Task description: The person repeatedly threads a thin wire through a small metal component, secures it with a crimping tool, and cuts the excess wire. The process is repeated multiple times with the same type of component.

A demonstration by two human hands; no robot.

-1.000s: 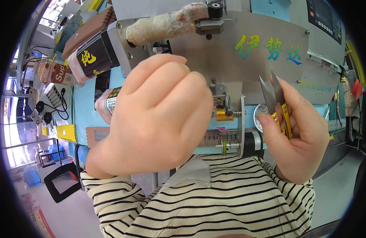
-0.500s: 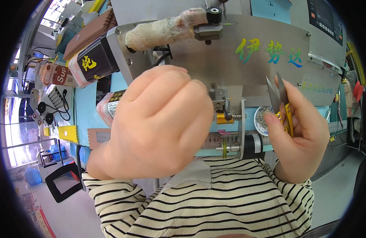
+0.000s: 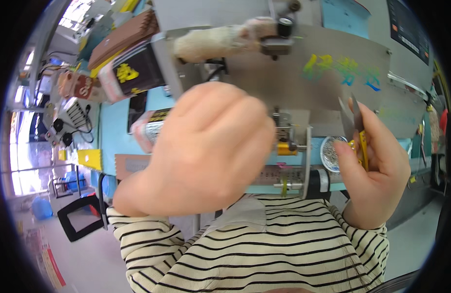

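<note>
My left hand is raised close to the head camera, over the near part of a metal machine. Its fingers are curled into a fist, back of the hand up; anything inside it is hidden. On the right, my right hand grips a pair of thread snips with yellow handles, the grey blades apart and pointing away from me. Just left of those handles is a small round dish of tiny silvery pieces. A golden spool sits on the machine between my hands.
A fuzzy cream-coloured roll is mounted at the machine's far side. Dark packages and brown boards lie to the left. A black motor projects near my body. A control panel stands far right.
The whole view has shifted, so the machine appears farther right and slightly lower. Both hands keep nearly the same poses, the left still closed and the right still gripping the snips.
</note>
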